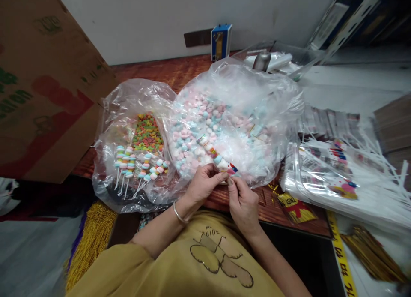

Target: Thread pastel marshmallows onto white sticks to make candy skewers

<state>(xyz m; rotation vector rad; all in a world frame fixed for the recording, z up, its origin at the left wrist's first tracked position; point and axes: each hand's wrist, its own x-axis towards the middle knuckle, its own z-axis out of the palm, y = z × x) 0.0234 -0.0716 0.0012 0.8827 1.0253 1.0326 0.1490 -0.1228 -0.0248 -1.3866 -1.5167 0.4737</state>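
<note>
In front of my chest, both hands meet at the lower end of a marshmallow stick in a printed clear wrapper [213, 153], which slants up to the left. My left hand [204, 182] pinches the wrapper's gathered end between thumb and fingers. Close beside it, my right hand [244, 201] is closed at the same end; any small tie between the fingertips is hidden. Behind the hands spreads a big clear bag of pink, blue and white marshmallows [192, 117]. To the left, finished marshmallow sticks [129, 163] lie on another clear bag, near colourful ring-shaped candies [147, 133].
A cardboard box [54, 91] stands at the left. On the right lie a stack of printed wrappers [327, 168], white sticks [379, 164] and a small gold packet of twist ties [297, 208]. A blue box [221, 42] stands against the wall. More gold ties [374, 252] lie lower right.
</note>
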